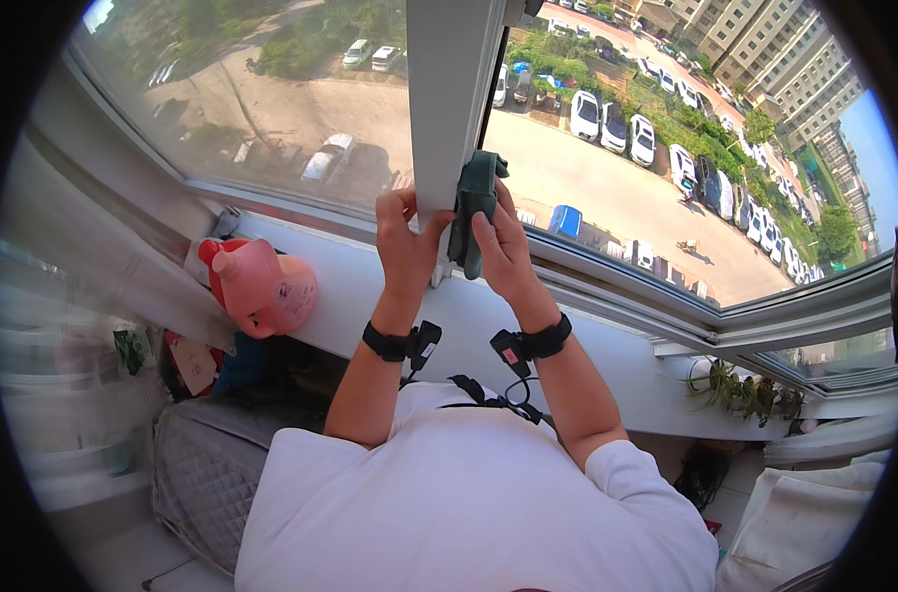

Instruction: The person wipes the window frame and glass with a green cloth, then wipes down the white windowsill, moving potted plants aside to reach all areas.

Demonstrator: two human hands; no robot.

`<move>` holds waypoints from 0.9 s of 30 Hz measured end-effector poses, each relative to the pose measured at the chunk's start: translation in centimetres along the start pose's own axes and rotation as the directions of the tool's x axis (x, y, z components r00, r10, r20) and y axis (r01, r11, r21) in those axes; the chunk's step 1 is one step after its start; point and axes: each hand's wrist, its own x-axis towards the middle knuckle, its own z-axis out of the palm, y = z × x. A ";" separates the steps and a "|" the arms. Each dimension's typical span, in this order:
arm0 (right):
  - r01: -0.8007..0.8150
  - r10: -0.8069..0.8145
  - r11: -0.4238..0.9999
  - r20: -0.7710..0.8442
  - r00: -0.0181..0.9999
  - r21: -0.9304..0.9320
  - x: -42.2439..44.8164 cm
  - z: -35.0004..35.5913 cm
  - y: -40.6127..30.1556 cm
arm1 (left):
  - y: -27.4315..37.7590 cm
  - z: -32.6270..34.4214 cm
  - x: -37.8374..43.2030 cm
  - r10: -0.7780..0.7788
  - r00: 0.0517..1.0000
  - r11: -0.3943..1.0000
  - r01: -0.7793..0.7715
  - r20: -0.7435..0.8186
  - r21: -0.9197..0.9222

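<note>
A white upright window frame (pixel 440 111) stands straight ahead of me, between two panes. My left hand (pixel 404 240) grips its left edge, with the thumb across the front face towards the cloth. On the frame's right side, my right hand (pixel 504 248) holds a folded dark green cloth (pixel 478 192) against the narrow edge. The thumb lies over the cloth; most of the other fingers are hidden behind it. Both wrists carry black straps with small black devices.
Below the window runs a white sill (pixel 345 285). A pink plastic jug with a red cap (pixel 282 292) stands on it at left, near a pale curtain (pixel 123 229). Potted plants (pixel 745 392) sit at the far right. A grey quilted item (pixel 205 473) is low at left.
</note>
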 end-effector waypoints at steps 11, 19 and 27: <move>0.052 -0.051 0.998 0.027 0.998 -0.040 -0.9 1.1 0.5 | 0.0 0.1 0.2 0.022 1.000 1.000 -0.022 0.002 -0.004; 0.107 -0.088 0.975 0.104 0.991 -0.193 -0.3 1.3 -0.9 | -0.2 -0.3 0.2 0.023 1.000 1.000 -0.023 -0.007 -0.013; 0.149 -0.107 0.906 0.124 0.986 -0.397 -2.1 1.2 1.7 | 0.1 0.0 0.3 0.015 1.000 1.000 -0.015 0.020 -0.002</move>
